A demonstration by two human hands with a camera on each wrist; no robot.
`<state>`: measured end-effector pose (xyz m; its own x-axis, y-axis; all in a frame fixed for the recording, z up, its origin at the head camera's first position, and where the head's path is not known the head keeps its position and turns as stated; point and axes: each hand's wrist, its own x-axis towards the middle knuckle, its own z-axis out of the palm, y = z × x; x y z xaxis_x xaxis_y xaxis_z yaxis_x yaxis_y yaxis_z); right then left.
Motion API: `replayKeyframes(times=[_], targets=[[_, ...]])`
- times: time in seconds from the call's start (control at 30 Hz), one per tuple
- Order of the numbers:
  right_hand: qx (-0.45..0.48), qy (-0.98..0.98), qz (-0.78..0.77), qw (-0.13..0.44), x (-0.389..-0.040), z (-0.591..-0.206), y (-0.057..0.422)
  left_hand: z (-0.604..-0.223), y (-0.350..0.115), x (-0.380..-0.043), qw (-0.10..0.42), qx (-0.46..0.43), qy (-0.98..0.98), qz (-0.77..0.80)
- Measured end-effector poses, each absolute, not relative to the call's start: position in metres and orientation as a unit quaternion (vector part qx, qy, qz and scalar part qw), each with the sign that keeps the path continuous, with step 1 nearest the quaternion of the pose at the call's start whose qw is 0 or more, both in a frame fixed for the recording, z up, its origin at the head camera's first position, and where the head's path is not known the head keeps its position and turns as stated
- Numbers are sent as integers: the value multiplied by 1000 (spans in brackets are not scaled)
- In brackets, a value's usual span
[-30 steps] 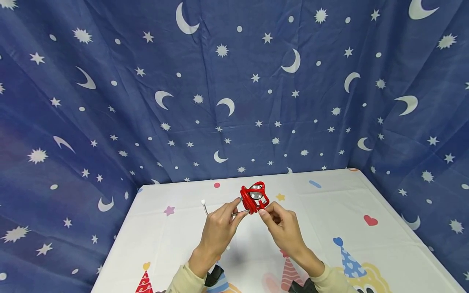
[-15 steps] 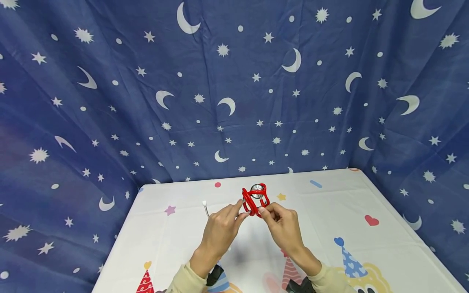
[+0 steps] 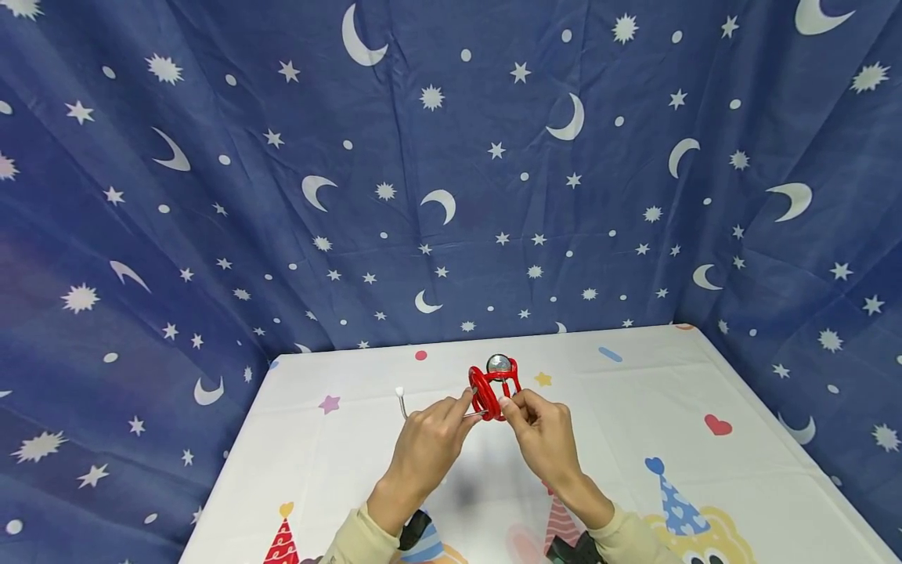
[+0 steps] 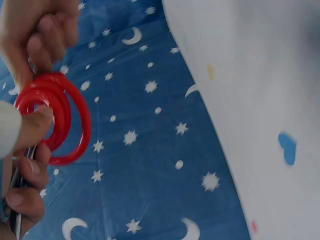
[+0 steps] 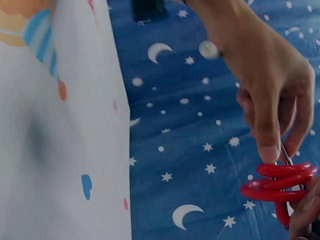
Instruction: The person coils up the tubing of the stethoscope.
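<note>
Above the table, a stethoscope with red tubing (image 3: 485, 394) wound in several coils is held up between both hands. My left hand (image 3: 426, 446) grips its metal ear tubes, and one white ear tip (image 3: 399, 391) sticks out past the back of that hand. On the other side, my right hand (image 3: 546, 442) pinches the red tubing between thumb and fingers. The silver chest piece (image 3: 499, 365) shows above a loop at the far side. Seen from the left wrist, the coils (image 4: 62, 112) ring the metal tubes close to the left thumb. The other ear tip is hidden in the head view.
A white cloth printed with party hats and shapes covers the table (image 3: 634, 407). Behind it and along both sides hangs a dark blue curtain (image 3: 451, 172) with moons and stars. Dark straps (image 3: 414, 529) sit at both wrists.
The coiled tubing has turned and tilted between the hands. The chest piece now stands out more above the loop. Both hands keep their grips, the right thumb close to the coils.
</note>
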<state>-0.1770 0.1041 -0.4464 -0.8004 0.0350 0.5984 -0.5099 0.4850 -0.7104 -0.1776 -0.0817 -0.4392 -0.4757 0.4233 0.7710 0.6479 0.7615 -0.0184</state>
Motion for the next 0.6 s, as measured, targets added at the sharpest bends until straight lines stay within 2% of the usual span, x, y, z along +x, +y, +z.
replayKeyframes(times=[0.13,0.37,0.6], targets=[[138,-817,473,301,-180,-447,104,-441,-81,-178,396,-319,-850,-139],[146,-830,363,398,-187,-452,105,-443,-79,-179,386,-326,-851,-143],[193,-840,295,413,-188,-453,111,-450,-81,-183,362,-294,-864,-190]])
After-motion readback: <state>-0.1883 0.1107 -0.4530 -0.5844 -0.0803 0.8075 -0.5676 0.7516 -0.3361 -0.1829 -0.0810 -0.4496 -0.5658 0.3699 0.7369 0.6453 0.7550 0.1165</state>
